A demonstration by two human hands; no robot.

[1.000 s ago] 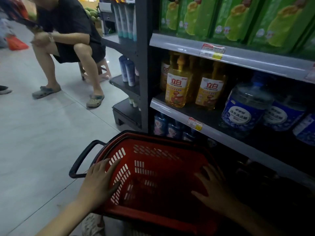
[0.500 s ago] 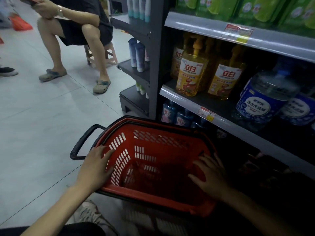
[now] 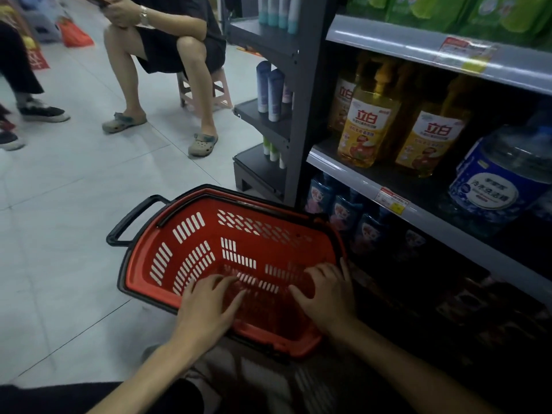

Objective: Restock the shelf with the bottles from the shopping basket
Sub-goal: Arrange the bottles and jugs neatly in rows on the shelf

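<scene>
Both hands had just come in off the basket's sides. The left grip [image 3: 209, 306] was now over the near end of the red shopping basket [image 3: 209, 231], wide, fingers fanned, holding nothing. The right grip [image 3: 327, 297] sat just beside it toward the right wall, equally wide and equally empty. A second ago they had framed the basket from opposite sides; now they were near each other, lower centre of the frame. Whether the palms pressed on the mesh or only hovered above it, I could not tell.

And what were they reaching for? No bottle showed inside: only red slotted walls and a dim bottom. The basket stood on the floor [image 3: 74, 234], its far right corner close against the foot of the shelf [image 3: 352, 174], black handle [image 3: 131, 219] pointing left.

The bottles were all up on the right: yellow bottles [image 3: 369, 130] on the middle tier, a big blue jug [image 3: 493, 189] beside them, small blue bottles [image 3: 346, 210] on the tier below. My read was that the restocking was finished, or nearly so, and the sweep inward looked like a last check. A seated person [image 3: 167, 46] filled the upper left, well apart.
</scene>
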